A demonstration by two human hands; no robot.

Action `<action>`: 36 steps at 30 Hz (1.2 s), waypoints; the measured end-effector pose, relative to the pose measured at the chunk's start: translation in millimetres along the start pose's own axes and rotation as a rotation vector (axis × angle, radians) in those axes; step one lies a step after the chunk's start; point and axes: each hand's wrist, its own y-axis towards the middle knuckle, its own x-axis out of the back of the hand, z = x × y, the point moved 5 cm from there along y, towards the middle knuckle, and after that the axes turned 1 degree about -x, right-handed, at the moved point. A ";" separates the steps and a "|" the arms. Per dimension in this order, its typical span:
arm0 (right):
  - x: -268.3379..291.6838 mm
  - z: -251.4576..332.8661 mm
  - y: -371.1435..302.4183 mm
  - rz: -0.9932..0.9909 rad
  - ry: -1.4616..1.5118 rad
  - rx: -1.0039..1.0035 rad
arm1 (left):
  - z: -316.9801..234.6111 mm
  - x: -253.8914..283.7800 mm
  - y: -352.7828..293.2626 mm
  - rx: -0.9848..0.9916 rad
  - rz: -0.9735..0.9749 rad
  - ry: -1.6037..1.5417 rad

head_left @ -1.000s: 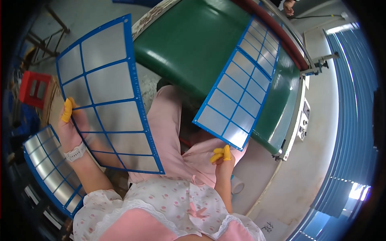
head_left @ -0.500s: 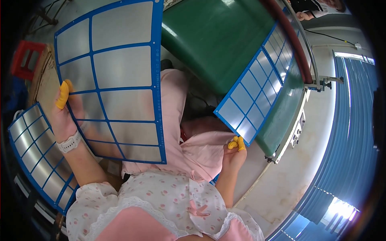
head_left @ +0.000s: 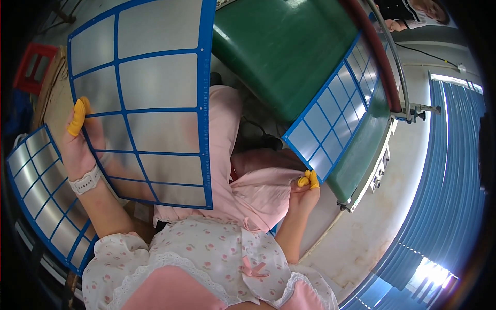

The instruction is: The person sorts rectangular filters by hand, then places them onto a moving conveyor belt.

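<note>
My left hand (head_left: 82, 147), with yellow finger cots and a white wristband below, grips the left edge of a large translucent sheet (head_left: 160, 85) printed with a blue grid. The sheet stands tilted upright before my lap, and some of the hand shows blurred through it. My right hand (head_left: 304, 194), also in yellow finger cots, has its fingers curled together at the near corner of a second blue-gridded sheet (head_left: 323, 121). That sheet lies on a green conveyor belt (head_left: 284, 57) and reaches under a dark red roller (head_left: 385, 72).
Another blue-gridded sheet (head_left: 49, 199) leans at my lower left. A red plastic stool (head_left: 35, 67) stands beyond a cardboard-coloured surface. A metal rail and a control panel (head_left: 380, 175) flank the belt. Across the roller is another person (head_left: 408, 15). Blue curtains (head_left: 449, 165) hang at right.
The sheet on the belt has slid slightly away toward the roller, and my right hand has shifted a little with it. My left hand keeps its hold on the large sheet.
</note>
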 end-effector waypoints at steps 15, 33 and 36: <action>-3.5 16.2 -3.0 0.005 -0.281 0.236 | 6.3 9.5 1.0 0.008 0.058 -0.028; -54.1 14.7 -36.1 0.508 -0.450 0.452 | 110.3 -61.1 -29.9 0.294 0.291 0.439; -18.3 19.0 -27.2 0.241 -0.254 0.334 | 166.8 -106.4 -67.6 0.392 0.519 0.544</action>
